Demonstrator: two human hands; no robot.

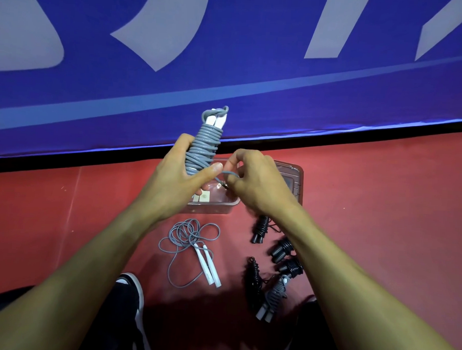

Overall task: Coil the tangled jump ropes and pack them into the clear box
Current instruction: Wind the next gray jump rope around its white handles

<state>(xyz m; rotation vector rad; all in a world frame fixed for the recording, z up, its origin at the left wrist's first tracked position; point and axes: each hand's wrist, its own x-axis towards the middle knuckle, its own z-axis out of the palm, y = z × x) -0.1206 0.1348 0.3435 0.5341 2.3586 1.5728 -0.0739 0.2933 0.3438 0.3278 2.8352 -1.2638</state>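
Note:
My left hand (pixel 181 172) grips a grey jump rope (pixel 204 144) wound tightly round its two white handles, held upright above the clear box (pixel 212 207). My right hand (pixel 256 181) pinches the loose grey end of that rope just beside the coil. A second grey rope with white handles (pixel 192 248) lies loose and tangled on the red floor below the box. Several coiled black ropes (pixel 262 229) and one coiled grey rope (pixel 272 298) lie to the right under my right forearm.
The box's clear lid (pixel 293 180) lies to the right of the box. A blue banner with a black lower edge (pixel 255 70) runs along the back of the red floor. My black-and-white shoe (pixel 134 297) and dark trouser legs fill the bottom of the view.

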